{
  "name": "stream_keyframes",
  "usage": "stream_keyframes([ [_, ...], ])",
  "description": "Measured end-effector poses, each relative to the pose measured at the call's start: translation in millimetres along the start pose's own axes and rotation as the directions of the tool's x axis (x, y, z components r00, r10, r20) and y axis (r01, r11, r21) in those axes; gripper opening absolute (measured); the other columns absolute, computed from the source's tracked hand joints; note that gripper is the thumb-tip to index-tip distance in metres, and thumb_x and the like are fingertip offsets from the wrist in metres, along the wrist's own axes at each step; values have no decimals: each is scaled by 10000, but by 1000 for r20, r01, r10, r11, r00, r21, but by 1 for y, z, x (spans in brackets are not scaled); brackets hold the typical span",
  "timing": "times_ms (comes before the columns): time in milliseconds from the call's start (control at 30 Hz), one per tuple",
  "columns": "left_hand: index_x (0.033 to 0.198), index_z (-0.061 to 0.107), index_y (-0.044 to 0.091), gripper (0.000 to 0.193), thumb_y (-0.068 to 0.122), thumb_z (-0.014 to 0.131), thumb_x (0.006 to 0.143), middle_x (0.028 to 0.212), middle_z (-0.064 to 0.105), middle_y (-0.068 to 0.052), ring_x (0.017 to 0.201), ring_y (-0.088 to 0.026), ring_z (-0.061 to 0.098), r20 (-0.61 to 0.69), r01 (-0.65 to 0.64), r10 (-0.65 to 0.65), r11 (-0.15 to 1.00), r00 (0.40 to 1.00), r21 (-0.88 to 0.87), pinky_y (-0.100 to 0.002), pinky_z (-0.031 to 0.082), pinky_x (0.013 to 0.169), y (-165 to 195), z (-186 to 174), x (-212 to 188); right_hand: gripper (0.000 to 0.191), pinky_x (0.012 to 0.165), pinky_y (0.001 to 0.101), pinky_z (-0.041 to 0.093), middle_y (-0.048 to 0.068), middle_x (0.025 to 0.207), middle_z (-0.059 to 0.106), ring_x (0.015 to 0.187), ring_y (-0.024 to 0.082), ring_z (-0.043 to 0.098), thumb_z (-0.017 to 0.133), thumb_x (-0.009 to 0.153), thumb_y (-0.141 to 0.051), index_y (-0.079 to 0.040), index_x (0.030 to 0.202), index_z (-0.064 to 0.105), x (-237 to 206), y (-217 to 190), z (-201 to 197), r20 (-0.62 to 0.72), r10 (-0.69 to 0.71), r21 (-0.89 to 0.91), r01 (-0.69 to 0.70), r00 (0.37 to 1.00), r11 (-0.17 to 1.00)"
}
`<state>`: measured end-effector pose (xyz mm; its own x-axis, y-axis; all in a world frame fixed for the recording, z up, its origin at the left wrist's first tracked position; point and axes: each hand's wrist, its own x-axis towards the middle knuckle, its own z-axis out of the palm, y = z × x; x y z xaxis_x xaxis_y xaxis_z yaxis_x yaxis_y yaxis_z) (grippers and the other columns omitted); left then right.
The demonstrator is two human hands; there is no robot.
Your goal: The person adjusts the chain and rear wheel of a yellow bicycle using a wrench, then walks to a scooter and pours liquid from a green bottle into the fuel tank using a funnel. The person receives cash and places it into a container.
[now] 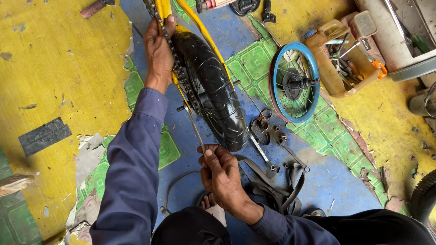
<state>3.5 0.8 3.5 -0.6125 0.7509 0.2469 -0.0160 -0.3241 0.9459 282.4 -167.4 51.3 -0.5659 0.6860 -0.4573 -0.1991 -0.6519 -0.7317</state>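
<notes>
The left hand (159,50) is clenched around the yellow frame (193,20) of a small bicycle, its fingers also pressing the greasy chain (175,59) that runs along that stay. The right hand (222,174) grips the lower end of a slim metal wrench (193,127) between thumb and fingers; the tool's far end sits at the axle nut (181,109) beside the rear wheel (213,90) — a black-tyred wheel standing between the yellow stays, at the middle of the view. Both arms wear dark blue sleeves.

Just right of the tyre, on the blue floor, lie a second spanner (262,154) and a few small rusty parts (268,129) (too small to tell apart). Below them a limp grey inner tube (277,186) is heaped near the right wrist.

Farther right a blue-rimmed spoked wheel (294,82) stands without a tyre, tilted on the green patterned flooring. Beyond it — near the upper right corner — a cut-open tan plastic jug (340,72) holds a jumble of hand tools. The surrounding floor (59,68) is yellow, with its covering peeling and torn. A dark flat plate (44,135) lies on it at the left, well apart from the hands.
</notes>
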Motion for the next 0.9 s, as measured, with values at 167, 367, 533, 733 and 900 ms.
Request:
stream_keyframes([
  [167,1199,715,88,336,385,684,1045,1002,670,36,969,-96,569,10,31,-31,998,999,-60,-314,470,954,1,0,1,344,395,254,293,3,724,497,445,39,366,516,1072,-271,48,1182,583,13,31,-26,81,-104,-100,112,991,989],
  [367,1203,726,80,299,333,689,1047,1012,692,46,973,-91,574,-15,-27,27,999,1000,-33,-295,460,957,-4,-2,3,361,456,237,363,-28,700,507,512,33,443,493,1103,-293,31,1196,623,47,67,-53,168,-338,-360,376,926,854],
  [533,1129,703,66,251,309,699,1067,925,592,58,907,-100,508,9,22,-21,996,1000,-85,-306,425,852,-4,-5,5,327,497,231,355,-36,700,488,567,30,439,507,1110,-283,13,1188,623,55,79,-53,171,-372,-360,409,912,838],
  [733,1058,680,79,287,365,682,1039,935,644,27,890,-101,548,-81,53,-48,997,996,61,-298,479,834,-1,-4,4,339,495,269,363,-10,679,482,545,64,434,442,1125,-289,-8,1164,629,44,79,-52,205,-377,-455,429,903,780],
  [900,1091,615,57,404,444,685,999,978,740,-68,918,-177,689,-146,19,-13,999,989,41,-347,546,885,12,-1,-4,342,616,443,402,166,782,529,620,287,473,384,1150,-256,-8,1152,620,29,86,-107,463,-421,-665,619,780,417],
])
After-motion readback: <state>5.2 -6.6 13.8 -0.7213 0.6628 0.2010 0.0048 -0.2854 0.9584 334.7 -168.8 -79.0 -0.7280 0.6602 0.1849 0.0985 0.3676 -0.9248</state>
